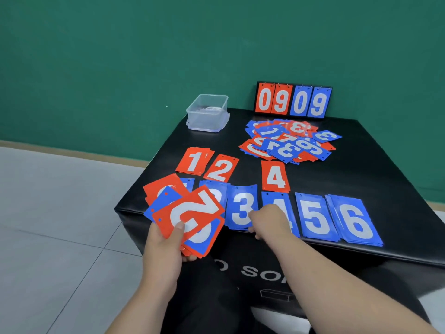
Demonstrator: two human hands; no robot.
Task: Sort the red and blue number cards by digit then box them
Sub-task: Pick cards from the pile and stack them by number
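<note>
Gripping a messy fan of red and blue cards (185,218) in the left hand (163,251), thumb pressed on the top one, a 2 on red, out over the near left corner of the desk (373,169). Resting the right hand (269,220) on the blue 4 pile (274,200), fingers curled toward the edge of the blue 3 pile (240,206) just beside it. Can't tell if pinching a card there or only touching.

Further right along that same near row, got the blue 5 pile (315,216) and blue 6 pile (354,220) side by side. Peeking out behind the fan, two more blue piles, digits mostly hidden.

One row back: red 1 pile (195,161), red 2 pile (221,168) and, past a gap, red 4 (274,177). Beyond those, toward the far right, a loose unsorted heap (289,141) of both colours.

Far left corner, hanging a bit over the edge: clear open-topped box (208,113), something greyish inside, too blurry to name. At the back edge, against the green wall (120,56), a flip scoreboard (293,101) reading 09 in red and 09 in blue. Grey tiled floor (48,213) off to the left.
</note>
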